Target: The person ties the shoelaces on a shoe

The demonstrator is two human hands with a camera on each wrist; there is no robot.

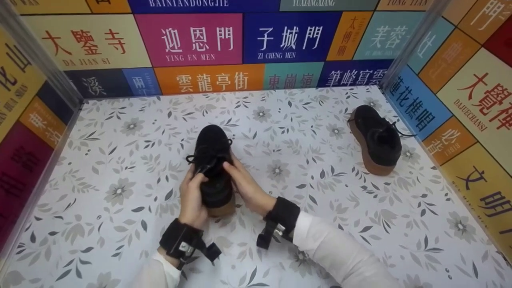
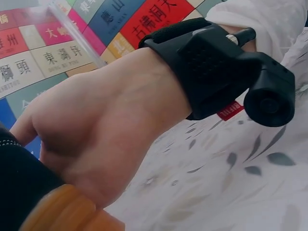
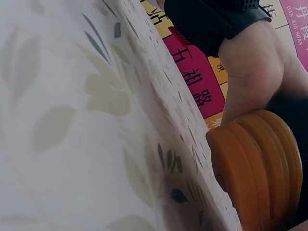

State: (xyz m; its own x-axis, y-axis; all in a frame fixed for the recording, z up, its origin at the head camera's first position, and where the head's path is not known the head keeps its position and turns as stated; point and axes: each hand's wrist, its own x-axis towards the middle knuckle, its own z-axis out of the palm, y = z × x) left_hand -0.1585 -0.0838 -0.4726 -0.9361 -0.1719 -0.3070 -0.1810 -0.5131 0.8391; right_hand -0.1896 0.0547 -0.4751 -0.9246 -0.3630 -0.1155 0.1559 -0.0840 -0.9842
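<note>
A black lace-up shoe (image 1: 215, 144) with a brown gum sole is held between both hands, toe pointing away from me. My left hand (image 1: 193, 200) grips its left side, with the thumb over the opening near the laces. On the other side my right hand (image 1: 249, 185) holds the shoe, thumb at the upper edge by the tongue. The fingers under and beside the shoe are mostly hidden. In the left wrist view the hand (image 2: 106, 115) lies against the dark upper and orange-brown sole (image 2: 67, 211). The right wrist view shows the ridged sole (image 3: 255, 168) beside the palm.
A second black shoe (image 1: 376, 140) with a brown sole stands at the back right, its lace trailing toward the right wall. The table (image 1: 120, 224) has a floral cover. Colourful panels with lettering (image 1: 196, 40) enclose the back and both sides.
</note>
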